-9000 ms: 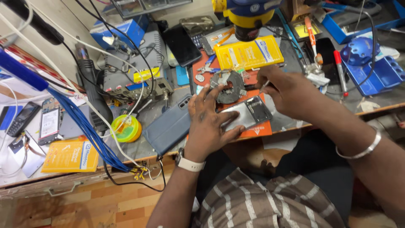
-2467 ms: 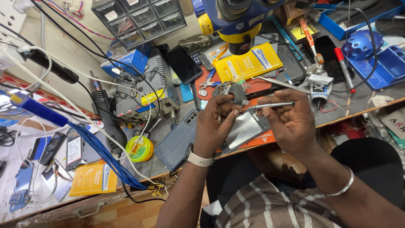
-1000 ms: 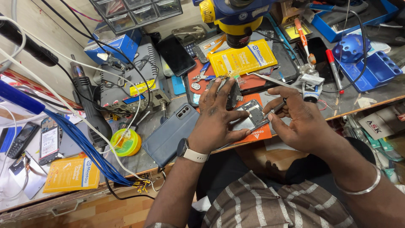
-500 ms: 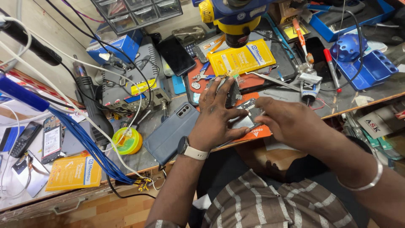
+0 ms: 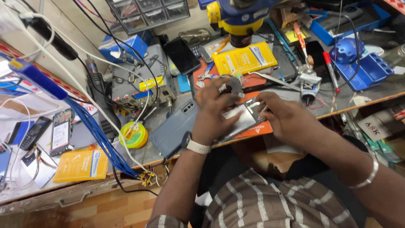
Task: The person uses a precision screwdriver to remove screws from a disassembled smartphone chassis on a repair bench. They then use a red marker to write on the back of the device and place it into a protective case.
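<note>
Phone (image 5: 238,120) lay opened on the orange mat (image 5: 257,128) at the bench edge — left hand (image 5: 217,112) pressed flat on it, fingers spread. Right hand (image 5: 284,118) pinched something small at its top corner; part-fitting step, steady aim needed.

Both hands work on an opened phone (image 5: 239,119) lying on the orange mat (image 5: 253,128) of the cluttered worktop (image 5: 168,114). The left hand (image 5: 217,112) presses it flat; the right hand (image 5: 287,120) touches its upper edge. A grey phone (image 5: 175,128) lies just beside.
</note>
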A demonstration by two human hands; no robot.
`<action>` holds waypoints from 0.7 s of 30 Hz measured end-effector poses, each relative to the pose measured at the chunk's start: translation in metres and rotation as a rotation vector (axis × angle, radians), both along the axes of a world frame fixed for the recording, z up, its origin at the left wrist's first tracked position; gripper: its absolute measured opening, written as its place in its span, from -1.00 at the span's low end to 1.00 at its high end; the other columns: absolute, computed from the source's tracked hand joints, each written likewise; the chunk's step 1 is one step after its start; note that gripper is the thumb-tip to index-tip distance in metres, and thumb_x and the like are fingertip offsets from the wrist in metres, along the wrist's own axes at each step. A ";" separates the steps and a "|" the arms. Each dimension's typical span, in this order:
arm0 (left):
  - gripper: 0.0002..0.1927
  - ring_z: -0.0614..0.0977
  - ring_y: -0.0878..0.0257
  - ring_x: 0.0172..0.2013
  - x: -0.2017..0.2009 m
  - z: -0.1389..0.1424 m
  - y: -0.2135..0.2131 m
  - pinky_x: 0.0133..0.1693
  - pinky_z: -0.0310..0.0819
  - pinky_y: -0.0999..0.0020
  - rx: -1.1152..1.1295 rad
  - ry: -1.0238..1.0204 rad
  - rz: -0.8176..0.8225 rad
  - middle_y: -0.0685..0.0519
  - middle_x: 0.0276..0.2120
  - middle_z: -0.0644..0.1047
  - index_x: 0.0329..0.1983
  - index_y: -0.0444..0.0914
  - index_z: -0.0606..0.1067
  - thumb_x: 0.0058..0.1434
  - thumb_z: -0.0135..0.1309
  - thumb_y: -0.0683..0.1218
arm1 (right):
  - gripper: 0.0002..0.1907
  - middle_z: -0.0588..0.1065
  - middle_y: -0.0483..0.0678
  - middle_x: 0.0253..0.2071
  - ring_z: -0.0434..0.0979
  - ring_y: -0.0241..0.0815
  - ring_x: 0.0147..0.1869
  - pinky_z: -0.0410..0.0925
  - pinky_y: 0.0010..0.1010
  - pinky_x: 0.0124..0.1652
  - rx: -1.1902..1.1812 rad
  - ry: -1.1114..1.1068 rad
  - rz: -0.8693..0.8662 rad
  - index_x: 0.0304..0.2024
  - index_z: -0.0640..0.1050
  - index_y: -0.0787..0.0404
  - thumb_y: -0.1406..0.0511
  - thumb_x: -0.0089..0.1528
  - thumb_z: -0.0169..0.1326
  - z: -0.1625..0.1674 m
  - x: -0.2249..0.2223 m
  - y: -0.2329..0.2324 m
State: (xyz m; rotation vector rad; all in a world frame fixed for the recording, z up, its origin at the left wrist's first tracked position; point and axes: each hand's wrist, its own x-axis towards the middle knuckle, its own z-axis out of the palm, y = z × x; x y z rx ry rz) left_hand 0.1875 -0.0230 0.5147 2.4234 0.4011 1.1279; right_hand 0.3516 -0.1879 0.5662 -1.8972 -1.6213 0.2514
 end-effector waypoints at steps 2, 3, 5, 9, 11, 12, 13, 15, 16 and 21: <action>-0.79 0.41 0.04 0.33 -0.003 -0.001 -0.001 0.37 0.12 -0.03 -0.065 -0.081 0.161 0.07 0.19 0.48 -0.19 -0.14 0.63 0.14 0.33 -0.03 | -0.54 0.59 0.09 -0.32 0.66 0.15 -0.19 0.48 -0.06 -0.27 -0.116 -0.197 -0.168 0.12 0.36 0.15 0.14 0.28 0.19 0.002 -0.003 -0.004; -0.81 0.41 0.03 0.31 -0.005 -0.001 -0.003 0.35 0.13 -0.03 -0.080 -0.089 0.195 0.06 0.17 0.48 -0.21 -0.13 0.62 0.13 0.31 -0.04 | -0.56 0.58 0.10 -0.28 0.66 0.16 -0.20 0.48 -0.05 -0.28 -0.038 -0.169 -0.103 0.09 0.36 0.18 0.18 0.26 0.18 0.003 -0.005 -0.007; -0.86 0.40 0.01 0.29 -0.010 0.000 -0.008 0.32 0.15 -0.03 -0.113 -0.110 0.270 0.06 0.14 0.49 -0.26 -0.13 0.61 0.11 0.27 -0.07 | -0.59 0.57 0.14 -0.20 0.65 0.19 -0.22 0.48 -0.05 -0.29 0.117 -0.115 0.036 0.03 0.35 0.25 0.27 0.21 0.16 0.004 -0.009 -0.013; -0.86 0.35 -0.04 0.30 -0.018 0.007 -0.025 0.30 0.06 -0.13 -0.012 -0.030 0.212 0.01 0.16 0.45 -0.36 -0.09 0.64 0.00 0.33 -0.05 | -0.65 0.60 0.04 -0.32 0.65 0.19 -0.23 0.48 -0.03 -0.30 0.013 -0.152 0.024 0.02 0.41 0.16 0.26 0.23 0.16 0.006 -0.015 -0.027; -0.82 0.31 -0.09 0.29 -0.019 0.012 -0.032 0.28 0.00 -0.20 0.023 0.013 0.165 -0.04 0.18 0.42 -0.38 -0.08 0.66 -0.09 0.36 -0.03 | -0.60 0.56 0.08 -0.36 0.64 0.18 -0.26 0.47 -0.03 -0.32 0.011 -0.284 0.010 -0.03 0.41 0.17 0.16 0.21 0.24 0.008 -0.015 -0.029; -0.81 0.29 -0.10 0.31 -0.019 0.013 -0.035 0.29 -0.01 -0.21 0.032 0.026 0.151 -0.04 0.19 0.41 -0.38 -0.09 0.66 -0.10 0.37 -0.02 | -0.62 0.56 0.08 -0.31 0.66 0.14 -0.26 0.49 -0.07 -0.32 0.063 -0.165 0.093 0.00 0.40 0.19 0.22 0.21 0.19 0.008 -0.016 -0.032; -0.79 0.28 -0.12 0.32 -0.018 0.015 -0.037 0.29 -0.01 -0.22 0.043 0.039 0.139 -0.05 0.21 0.40 -0.39 -0.09 0.66 -0.11 0.38 -0.01 | -0.63 0.56 0.08 -0.25 0.68 0.10 -0.26 0.50 -0.11 -0.31 0.116 -0.046 0.178 0.03 0.38 0.21 0.28 0.21 0.14 0.008 -0.016 -0.034; -0.79 0.25 -0.15 0.34 -0.019 0.015 -0.040 0.30 -0.02 -0.22 0.057 0.067 0.117 -0.04 0.23 0.39 -0.39 -0.09 0.66 -0.10 0.40 0.01 | -0.63 0.57 0.08 -0.24 0.68 0.09 -0.26 0.50 -0.14 -0.34 0.191 -0.022 0.221 0.05 0.39 0.21 0.34 0.21 0.13 0.007 -0.019 -0.037; -0.80 0.24 -0.15 0.36 -0.017 0.015 -0.039 0.30 -0.01 -0.21 0.062 0.079 0.106 -0.03 0.25 0.39 -0.39 -0.08 0.67 -0.07 0.40 0.02 | -0.62 0.57 0.08 -0.28 0.66 0.12 -0.26 0.49 -0.14 -0.36 0.215 -0.119 0.180 0.05 0.41 0.19 0.34 0.20 0.16 0.006 -0.019 -0.038; -0.83 0.24 -0.16 0.39 -0.012 0.008 -0.031 0.33 0.01 -0.18 0.112 0.074 0.088 -0.02 0.28 0.38 -0.36 -0.08 0.67 -0.02 0.37 -0.01 | -0.58 0.55 0.11 -0.32 0.63 0.14 -0.31 0.47 -0.13 -0.39 0.233 -0.188 0.159 0.04 0.37 0.23 0.27 0.21 0.22 0.001 -0.017 -0.035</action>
